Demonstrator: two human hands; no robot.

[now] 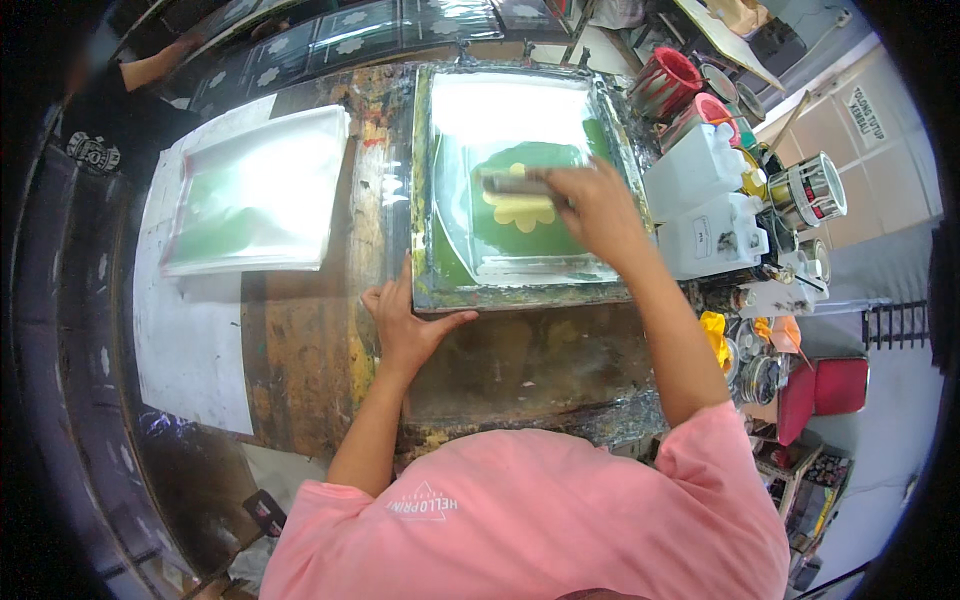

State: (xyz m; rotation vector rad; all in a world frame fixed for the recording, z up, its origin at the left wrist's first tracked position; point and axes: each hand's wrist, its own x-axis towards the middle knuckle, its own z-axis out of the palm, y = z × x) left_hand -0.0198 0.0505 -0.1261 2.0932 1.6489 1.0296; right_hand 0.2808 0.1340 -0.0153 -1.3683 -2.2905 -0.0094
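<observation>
A screen-printing frame lies on the worktable, its green mesh bearing a pale yellow flower shape. My right hand is closed round a squeegee, which is blurred and sits across the upper part of the flower. Beside the frame's near left corner, my left hand rests with thumb and forefinger spread along the two edges. To the left lies a stack of clear plastic sheets or bags on white paper. Whatever lies beneath the mesh is hidden.
Paint-stained cans, white plastic jugs and several small pots crowd the right side. A red chair stands further right. Another person's arm shows at the far left, near dark panels with pale flowers.
</observation>
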